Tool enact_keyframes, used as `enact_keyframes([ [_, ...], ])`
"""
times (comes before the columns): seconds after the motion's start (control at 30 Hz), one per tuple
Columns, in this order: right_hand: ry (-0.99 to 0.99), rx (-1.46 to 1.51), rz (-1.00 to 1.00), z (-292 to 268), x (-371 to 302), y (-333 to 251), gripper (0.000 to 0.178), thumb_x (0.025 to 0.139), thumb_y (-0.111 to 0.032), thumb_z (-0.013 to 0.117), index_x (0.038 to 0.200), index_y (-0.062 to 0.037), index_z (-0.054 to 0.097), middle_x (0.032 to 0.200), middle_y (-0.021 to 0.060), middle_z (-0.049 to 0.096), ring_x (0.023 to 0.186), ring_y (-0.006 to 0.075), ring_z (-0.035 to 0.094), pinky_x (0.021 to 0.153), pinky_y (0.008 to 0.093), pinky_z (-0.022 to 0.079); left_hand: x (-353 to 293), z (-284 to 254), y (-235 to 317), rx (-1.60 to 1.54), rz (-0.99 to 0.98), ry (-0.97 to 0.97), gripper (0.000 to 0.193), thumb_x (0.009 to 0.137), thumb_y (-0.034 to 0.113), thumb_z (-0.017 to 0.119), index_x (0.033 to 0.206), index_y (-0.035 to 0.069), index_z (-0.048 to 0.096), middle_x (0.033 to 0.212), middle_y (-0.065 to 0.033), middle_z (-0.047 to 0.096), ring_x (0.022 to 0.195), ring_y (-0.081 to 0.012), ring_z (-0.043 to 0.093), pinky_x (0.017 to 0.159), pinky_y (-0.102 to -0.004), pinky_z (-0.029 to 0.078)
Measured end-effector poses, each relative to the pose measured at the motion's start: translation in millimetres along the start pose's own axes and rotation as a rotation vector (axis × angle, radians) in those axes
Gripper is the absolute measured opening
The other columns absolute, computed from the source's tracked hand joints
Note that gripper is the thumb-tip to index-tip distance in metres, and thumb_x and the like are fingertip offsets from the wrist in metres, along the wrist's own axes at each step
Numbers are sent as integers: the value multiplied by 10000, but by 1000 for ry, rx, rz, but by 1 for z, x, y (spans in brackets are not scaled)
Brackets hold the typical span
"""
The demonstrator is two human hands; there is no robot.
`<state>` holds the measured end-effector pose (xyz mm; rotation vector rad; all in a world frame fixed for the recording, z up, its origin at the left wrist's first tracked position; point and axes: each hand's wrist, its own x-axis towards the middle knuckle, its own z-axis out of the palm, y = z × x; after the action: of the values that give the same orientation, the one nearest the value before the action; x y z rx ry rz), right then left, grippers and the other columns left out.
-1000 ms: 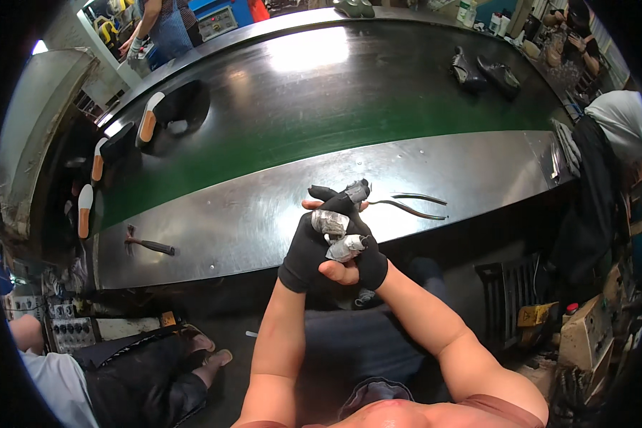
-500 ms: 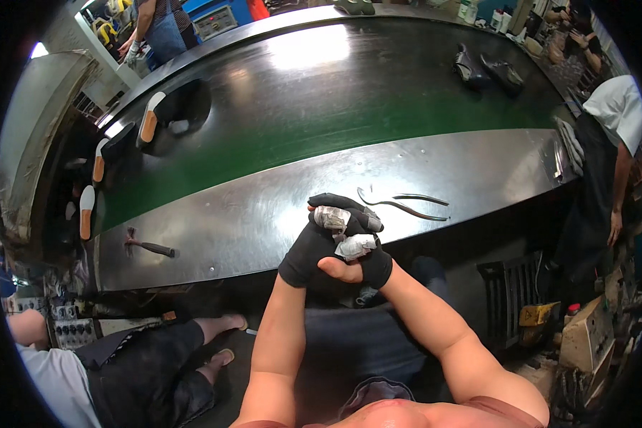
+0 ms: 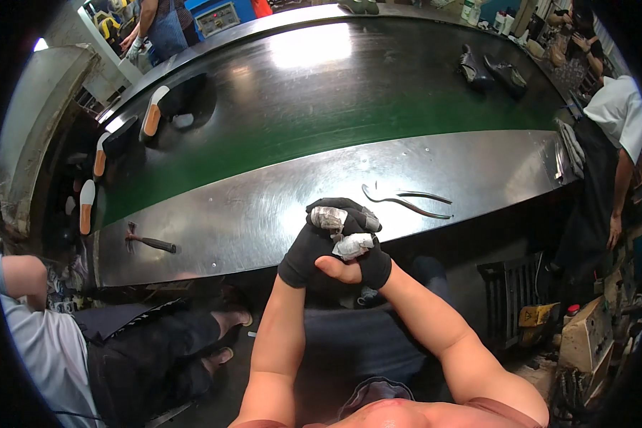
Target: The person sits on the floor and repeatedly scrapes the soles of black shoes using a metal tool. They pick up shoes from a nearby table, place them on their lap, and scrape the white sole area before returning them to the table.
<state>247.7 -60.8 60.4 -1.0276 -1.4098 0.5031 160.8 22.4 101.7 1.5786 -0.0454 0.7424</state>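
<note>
My left hand (image 3: 303,251) and my right hand (image 3: 375,267), both in black gloves with bare thumb skin showing, are clasped together over the near edge of the metal bench. Their fingers are folded into each other, and whatever lies between them, if anything, is hidden. Whitish wrapping (image 3: 354,246) covers some of the digits. Just beyond and to the right, a pair of pincers (image 3: 424,208) lies on the bench, touched by neither hand. Off to the left rests a hammer (image 3: 155,245) with a dark handle.
Behind the metal ledge (image 3: 264,221) runs a green-and-black conveyor belt (image 3: 292,100). Shoes with tan and white soles (image 3: 153,114) lie at its left, dark shoes (image 3: 505,75) at its far right. People stand at both sides; a dark slatted chair (image 3: 510,296) is at right.
My hands stay clasped and have shifted only slightly. At lower left, the seated person has leaned and moved a little. The pincers and hammer have not been moved.
</note>
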Motion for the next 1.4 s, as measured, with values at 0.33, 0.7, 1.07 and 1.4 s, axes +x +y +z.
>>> enact_keyframes([
  [0.33, 11, -44, -60, 6, 15, -8, 610, 726, -299, 774, 1202, -7, 529, 1169, 133, 549, 1075, 255, 542, 937, 370, 444, -5, -11, -1, 5, 18, -4, 171, 756, 162, 694, 885, 56, 658, 904, -78, 637, 868, -207, 624, 767, -339, 517],
  [0.7, -12, 5, 26, 10, 5, 5, 633, 768, -291, 746, 1261, -5, 471, 1192, 122, 533, 1112, 230, 520, 976, 358, 422, -7, -12, -3, -26, -42, -34, 160, 785, 155, 674, 918, 72, 642, 951, -71, 624, 914, -209, 608, 788, -353, 509],
  [1.07, -44, 86, 83, 9, -3, 11, 640, 778, -291, 735, 1274, -9, 448, 1183, 113, 529, 1109, 227, 511, 979, 360, 414, -6, -8, -1, -51, -63, -28, 160, 787, 147, 687, 914, 64, 634, 948, -69, 619, 909, -195, 602, 794, -345, 509],
  [1.4, -30, 28, 60, 8, 0, 2, 622, 779, -305, 737, 1254, -7, 470, 1171, 119, 538, 1097, 230, 519, 973, 354, 418, -11, -4, 1, -25, -131, 26, 192, 761, 149, 719, 908, 52, 642, 922, -65, 620, 899, -188, 603, 790, -339, 510],
])
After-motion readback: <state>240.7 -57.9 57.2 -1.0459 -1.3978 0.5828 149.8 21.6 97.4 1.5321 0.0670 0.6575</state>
